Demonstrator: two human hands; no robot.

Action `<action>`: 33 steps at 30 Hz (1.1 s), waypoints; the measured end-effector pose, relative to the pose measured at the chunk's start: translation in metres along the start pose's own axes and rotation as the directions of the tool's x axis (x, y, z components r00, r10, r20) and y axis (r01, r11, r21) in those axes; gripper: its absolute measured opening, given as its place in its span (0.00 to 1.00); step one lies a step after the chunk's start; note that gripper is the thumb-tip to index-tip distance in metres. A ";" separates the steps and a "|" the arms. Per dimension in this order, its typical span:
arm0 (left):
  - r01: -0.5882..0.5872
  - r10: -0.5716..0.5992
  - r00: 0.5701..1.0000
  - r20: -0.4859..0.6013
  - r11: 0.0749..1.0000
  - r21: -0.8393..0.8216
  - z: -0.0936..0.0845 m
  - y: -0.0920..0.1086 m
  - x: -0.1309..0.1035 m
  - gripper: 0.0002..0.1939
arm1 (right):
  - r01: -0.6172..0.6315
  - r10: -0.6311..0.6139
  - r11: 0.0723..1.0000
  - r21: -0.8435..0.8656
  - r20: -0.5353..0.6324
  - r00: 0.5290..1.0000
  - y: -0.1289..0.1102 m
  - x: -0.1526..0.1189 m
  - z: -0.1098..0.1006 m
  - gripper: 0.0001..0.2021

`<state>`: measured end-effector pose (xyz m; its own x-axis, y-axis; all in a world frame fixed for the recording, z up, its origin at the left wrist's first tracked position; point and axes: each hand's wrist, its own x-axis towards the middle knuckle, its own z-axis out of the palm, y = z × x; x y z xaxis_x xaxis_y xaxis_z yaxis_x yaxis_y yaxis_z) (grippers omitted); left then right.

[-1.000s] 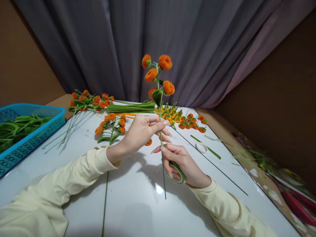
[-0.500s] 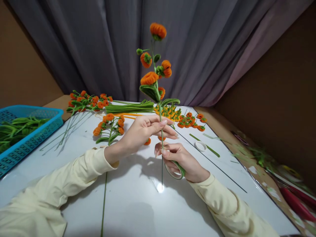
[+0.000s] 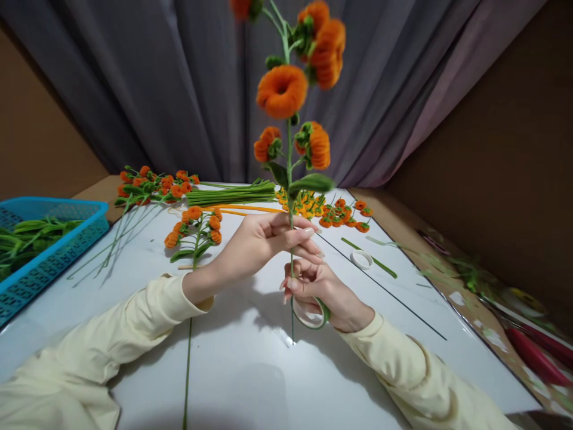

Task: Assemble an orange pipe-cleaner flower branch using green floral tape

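Observation:
An upright flower stem (image 3: 289, 143) with several fuzzy orange blooms and green leaves stands in front of me at the centre. Just below its lowest leaves, my left hand (image 3: 280, 236) pinches the stem between thumb and fingers. My right hand (image 3: 324, 289) is closed lower on the same stem and also holds a roll of green tape (image 3: 323, 312), which hangs beside the stem. Beneath the right fingers, the thin dark end of the stem points down over the white table (image 3: 250, 382). The topmost blooms are cut off by the picture's edge.
A blue basket (image 3: 96, 224) of green leaves stands at the left. Finished flower stems (image 3: 197, 236), a bundle of green sticks (image 3: 233, 194) and small orange blooms (image 3: 342, 215) lie behind. At the right are a white ring (image 3: 361, 259) and red-handled tools (image 3: 535, 358).
The flower stem has turned and its top has come nearer, so the blooms look larger and reach past the upper edge. Both hands keep their hold, nearly in place.

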<state>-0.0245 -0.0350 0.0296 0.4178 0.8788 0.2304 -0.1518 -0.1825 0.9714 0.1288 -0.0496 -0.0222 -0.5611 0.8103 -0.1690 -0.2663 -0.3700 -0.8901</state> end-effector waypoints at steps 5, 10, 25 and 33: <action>-0.046 0.044 0.994 0.104 0.999 0.017 0.002 0.004 -0.005 0.10 | -0.130 0.115 0.984 0.125 0.117 0.986 0.007 0.000 0.002 0.18; -0.019 0.045 0.974 0.223 0.993 -0.118 0.000 0.002 -0.007 0.10 | -0.188 0.141 0.960 0.210 0.218 0.966 0.013 -0.001 0.002 0.19; 0.050 -0.051 0.985 0.165 0.999 0.014 0.004 0.010 -0.010 0.08 | -0.089 0.065 0.988 0.124 0.190 0.980 0.011 -0.001 0.000 0.21; 0.007 0.014 0.971 0.238 0.996 -0.088 -0.004 0.009 -0.008 0.08 | -0.195 0.110 0.964 0.181 0.395 0.912 0.027 0.005 -0.005 0.22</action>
<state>-0.0331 -0.0417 0.0358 0.6168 0.7460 0.2512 -0.2272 -0.1368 0.9642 0.1225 -0.0529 -0.0494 -0.8504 0.5192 -0.0850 -0.2895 -0.5967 -0.7485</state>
